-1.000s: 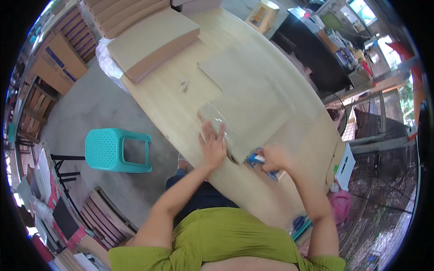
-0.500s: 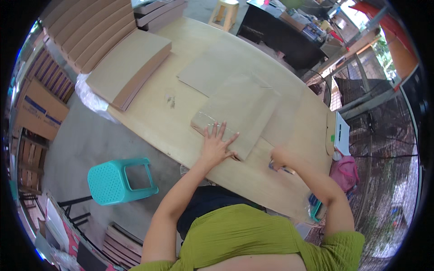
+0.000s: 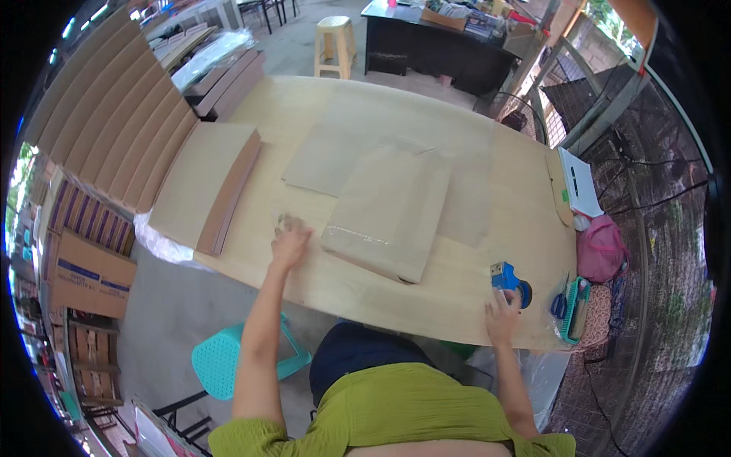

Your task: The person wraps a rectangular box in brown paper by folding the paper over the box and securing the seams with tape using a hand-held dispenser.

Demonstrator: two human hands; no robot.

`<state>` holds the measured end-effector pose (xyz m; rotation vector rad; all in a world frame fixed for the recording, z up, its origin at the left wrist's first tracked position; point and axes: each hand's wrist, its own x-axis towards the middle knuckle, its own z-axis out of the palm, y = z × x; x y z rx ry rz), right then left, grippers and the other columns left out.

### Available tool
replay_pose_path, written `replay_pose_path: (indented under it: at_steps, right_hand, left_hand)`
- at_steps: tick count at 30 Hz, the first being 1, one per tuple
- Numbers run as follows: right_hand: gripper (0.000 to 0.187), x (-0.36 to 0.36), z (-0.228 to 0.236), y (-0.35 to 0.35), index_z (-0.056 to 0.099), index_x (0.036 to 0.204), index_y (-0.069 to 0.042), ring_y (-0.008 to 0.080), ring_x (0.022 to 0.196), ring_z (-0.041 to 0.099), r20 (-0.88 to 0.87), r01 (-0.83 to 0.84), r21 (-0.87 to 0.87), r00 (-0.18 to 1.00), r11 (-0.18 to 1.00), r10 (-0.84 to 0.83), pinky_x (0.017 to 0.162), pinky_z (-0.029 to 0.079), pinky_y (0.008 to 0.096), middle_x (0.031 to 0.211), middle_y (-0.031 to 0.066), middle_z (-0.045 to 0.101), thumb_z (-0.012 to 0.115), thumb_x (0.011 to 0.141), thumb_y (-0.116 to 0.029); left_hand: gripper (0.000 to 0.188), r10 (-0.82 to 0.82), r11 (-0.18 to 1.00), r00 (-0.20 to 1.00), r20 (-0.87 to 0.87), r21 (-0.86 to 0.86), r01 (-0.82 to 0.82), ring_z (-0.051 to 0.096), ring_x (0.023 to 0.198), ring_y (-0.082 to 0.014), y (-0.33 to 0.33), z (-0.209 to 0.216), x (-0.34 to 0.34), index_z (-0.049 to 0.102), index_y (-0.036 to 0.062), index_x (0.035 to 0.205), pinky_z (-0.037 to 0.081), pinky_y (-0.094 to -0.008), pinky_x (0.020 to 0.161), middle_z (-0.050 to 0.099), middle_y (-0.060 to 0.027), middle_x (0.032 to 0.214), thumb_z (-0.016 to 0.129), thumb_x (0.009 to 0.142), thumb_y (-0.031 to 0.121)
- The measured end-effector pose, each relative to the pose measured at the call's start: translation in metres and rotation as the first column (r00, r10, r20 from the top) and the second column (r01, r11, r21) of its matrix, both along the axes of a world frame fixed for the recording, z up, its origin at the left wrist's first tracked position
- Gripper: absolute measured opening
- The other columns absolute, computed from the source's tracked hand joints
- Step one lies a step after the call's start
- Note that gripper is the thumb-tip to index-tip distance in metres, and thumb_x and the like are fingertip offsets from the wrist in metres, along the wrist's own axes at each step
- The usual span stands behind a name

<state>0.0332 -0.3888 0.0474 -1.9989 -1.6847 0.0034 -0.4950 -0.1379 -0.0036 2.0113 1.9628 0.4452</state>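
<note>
A flat parcel wrapped in tan paper [image 3: 392,206] lies mid-table, with a shiny strip of clear tape along its near left end. To its left my left hand [image 3: 292,244] reaches low over the tabletop, fingers stretched out at a small clear scrap [image 3: 282,221] that they partly cover. I cannot tell whether they touch it. At the right, my right hand [image 3: 501,318] has its fingers around the near end of a blue tape dispenser [image 3: 502,276], which rests on the table. Under the parcel's far side are flat tan sheets [image 3: 316,164].
A stack of brown board [image 3: 205,175] sits at the table's left end. Along the right edge are a green basket [image 3: 576,308], scissors [image 3: 560,305], a pink bag [image 3: 601,247] and a white box [image 3: 579,183]. A turquoise stool [image 3: 221,362] stands by the near left edge.
My left hand has left the parcel and moved left to the small scrap. My right hand has gone farther right with the tape dispenser. The head view has shifted.
</note>
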Motion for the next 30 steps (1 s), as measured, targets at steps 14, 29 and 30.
replay_pose_path:
  at_steps: [14,29,30]
  right_hand:
    - [0.064,-0.124,-0.045,0.154,0.032,0.149,-0.003,0.0269,0.138,0.039,-0.974,0.149,-0.126,-0.204,0.981,-0.095,0.113,0.036,0.0425,0.150,0.0114,0.040,0.040,0.103,-0.046]
    - [0.062,-0.003,-0.001,0.354,0.045,0.135,0.002,0.0283,0.120,0.050,-0.881,-0.028,0.341,0.339,0.940,0.330,0.105,0.039,0.0441,0.130,0.0127,0.053,0.068,0.089,-0.033]
    - [0.069,-0.001,0.000,0.353,0.041,0.139,0.003,0.0294,0.125,0.048,-0.874,0.005,0.369,0.341,0.930,0.345,0.108,0.037,0.0451,0.135,0.0141,0.050,0.068,0.089,-0.036]
  left_hand:
    - [0.084,0.445,0.762,0.037,0.895,-0.399,0.510,0.029,0.144,-0.0274,0.051,0.078,0.088,0.017,0.0105,0.157,0.029,-0.0404,0.115,0.022,-0.0150,0.160,0.038,0.097,0.066]
    - [0.094,-0.452,0.890,0.349,0.821,0.389,0.239,0.057,0.120,-0.0386,0.240,0.151,0.153,0.047,0.0014,0.135,0.045,-0.0444,0.099,0.059,-0.0255,0.126,0.075,0.071,0.064]
    - [0.094,-0.455,0.889,0.394,0.798,0.387,0.244,0.059,0.117,-0.0383,0.233,0.157,0.154,0.049,-0.0005,0.133,0.045,-0.0440,0.098,0.062,-0.0255,0.121,0.073,0.071,0.066]
